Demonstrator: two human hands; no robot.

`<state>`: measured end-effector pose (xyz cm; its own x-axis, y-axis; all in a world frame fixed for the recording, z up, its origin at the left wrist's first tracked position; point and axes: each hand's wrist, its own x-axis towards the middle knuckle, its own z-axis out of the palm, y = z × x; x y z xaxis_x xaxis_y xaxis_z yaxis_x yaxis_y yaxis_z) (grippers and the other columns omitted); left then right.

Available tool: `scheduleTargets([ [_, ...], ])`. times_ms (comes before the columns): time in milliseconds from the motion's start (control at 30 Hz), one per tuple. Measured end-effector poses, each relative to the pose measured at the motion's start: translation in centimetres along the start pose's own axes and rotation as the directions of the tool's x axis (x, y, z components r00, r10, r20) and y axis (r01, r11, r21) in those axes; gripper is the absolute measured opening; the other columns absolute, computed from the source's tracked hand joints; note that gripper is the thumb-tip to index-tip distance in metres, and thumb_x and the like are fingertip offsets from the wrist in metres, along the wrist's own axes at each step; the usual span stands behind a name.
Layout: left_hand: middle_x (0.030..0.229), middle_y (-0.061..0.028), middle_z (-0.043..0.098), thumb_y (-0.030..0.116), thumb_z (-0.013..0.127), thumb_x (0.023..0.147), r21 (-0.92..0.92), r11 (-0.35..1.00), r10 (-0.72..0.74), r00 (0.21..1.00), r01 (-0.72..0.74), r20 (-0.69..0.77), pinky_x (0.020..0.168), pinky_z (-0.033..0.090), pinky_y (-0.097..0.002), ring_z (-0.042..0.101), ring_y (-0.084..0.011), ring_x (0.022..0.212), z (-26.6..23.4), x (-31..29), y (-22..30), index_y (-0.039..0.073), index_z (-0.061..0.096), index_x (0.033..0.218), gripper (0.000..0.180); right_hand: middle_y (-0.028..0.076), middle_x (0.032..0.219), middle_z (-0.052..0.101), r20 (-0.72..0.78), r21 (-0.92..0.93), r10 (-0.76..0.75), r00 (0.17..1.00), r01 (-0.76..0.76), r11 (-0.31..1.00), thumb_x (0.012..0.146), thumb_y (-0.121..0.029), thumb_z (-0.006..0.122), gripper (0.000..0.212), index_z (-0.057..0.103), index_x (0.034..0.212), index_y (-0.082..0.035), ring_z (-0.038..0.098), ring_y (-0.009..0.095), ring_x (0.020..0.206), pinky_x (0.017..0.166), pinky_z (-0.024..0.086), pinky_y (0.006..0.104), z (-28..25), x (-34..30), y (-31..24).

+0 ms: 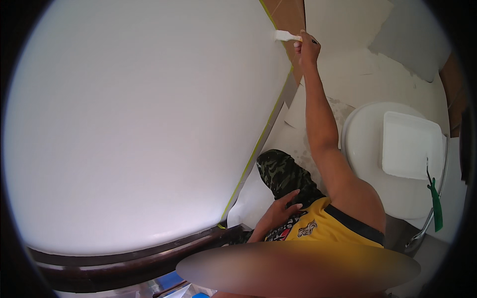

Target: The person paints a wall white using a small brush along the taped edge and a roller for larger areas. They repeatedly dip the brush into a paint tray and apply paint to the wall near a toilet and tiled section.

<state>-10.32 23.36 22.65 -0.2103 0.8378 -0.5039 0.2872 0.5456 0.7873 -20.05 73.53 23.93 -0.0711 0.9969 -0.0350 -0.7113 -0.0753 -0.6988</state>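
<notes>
Nearest to the camera is the yellow shirt (318, 223), below and to the left of the toilet (363, 144). The right hand (309, 50), above and to the left of the toilet, grasps the handle of a paintbrush (288, 36). Its bristles meet the edge of the white wall (149, 129), beside the green tape (269, 120). The left hand (278, 215), below and left of the toilet, has its fingers relaxed over the camouflage trousers (285, 171); I see nothing in it.

In my judgement, this edging needs only little paint on the brush, light pressure and one slow stroke along the tape, so the brown tiles (288, 14) remain clean.

On the toilet's lid lies a white tray (410, 144), with a green-handled tool (436, 206) reaching over its rim. The toilet stands close beside the outstretched arm, so the elbow could perhaps knock it; the bent knee, left of the toilet, may hinder work lower down.
</notes>
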Motion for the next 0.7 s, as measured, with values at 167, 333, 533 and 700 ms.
scheduleTargets([
  [167,0.139,-0.0237,0.062,0.03,0.067,0.1,0.054,0.995,0.09,0.996,-0.089,-0.019,0.101,0.05,-0.0391,0.071,-0.0272,0.109,0.2,0.0,-0.1,0.003,0.047,0.151,0.061,0.004,0.065,0.058,-0.013,0.298,0.075,0.997,-0.068,0.952,0.096,-0.023,0.064,0.021,0.065,0.087,-0.004,0.054,0.012,0.054,0.047,0.041,0.0271,-0.8,1.8,0.7],
  [333,0.141,-0.0234,0.06,0.031,0.067,0.099,0.074,0.996,0.056,0.998,-0.055,-0.012,0.103,0.05,-0.0395,0.067,-0.0307,0.118,0.6,0.2,-0.5,0.005,0.047,0.151,0.061,0.004,0.06,0.058,-0.264,-0.262,0.048,0.963,-0.12,0.957,0.091,-0.026,0.063,0.026,0.064,0.079,-0.004,0.053,0.013,0.048,0.046,0.042,0.0275,-6.8,0.0,7.1],
  [533,0.142,-0.0228,0.059,0.03,0.067,0.099,0.026,0.999,0.026,1.0,-0.026,-0.003,0.106,0.047,-0.0403,0.061,-0.0321,0.129,0.6,0.3,-0.8,0.007,0.047,0.151,0.061,0.004,0.059,0.057,0.033,-0.428,-0.293,0.955,0.279,0.86,0.091,-0.026,0.062,0.025,0.065,0.077,-0.005,0.05,0.011,0.046,0.043,0.039,0.0281,-2.7,0.7,3.2],
  [700,0.139,-0.0256,0.061,0.032,0.068,0.099,0.049,0.995,0.091,0.996,-0.09,-0.025,0.104,0.049,-0.0416,0.061,-0.0342,0.128,0.7,0.5,-1.0,0.008,0.047,0.152,0.062,0.003,0.059,0.056,-0.099,0.19,0.165,0.981,-0.144,0.971,0.09,-0.023,0.064,0.022,0.06,0.075,-0.007,0.046,0.01,0.045,0.042,0.035,0.0257,-0.2,1.6,-0.8],
])
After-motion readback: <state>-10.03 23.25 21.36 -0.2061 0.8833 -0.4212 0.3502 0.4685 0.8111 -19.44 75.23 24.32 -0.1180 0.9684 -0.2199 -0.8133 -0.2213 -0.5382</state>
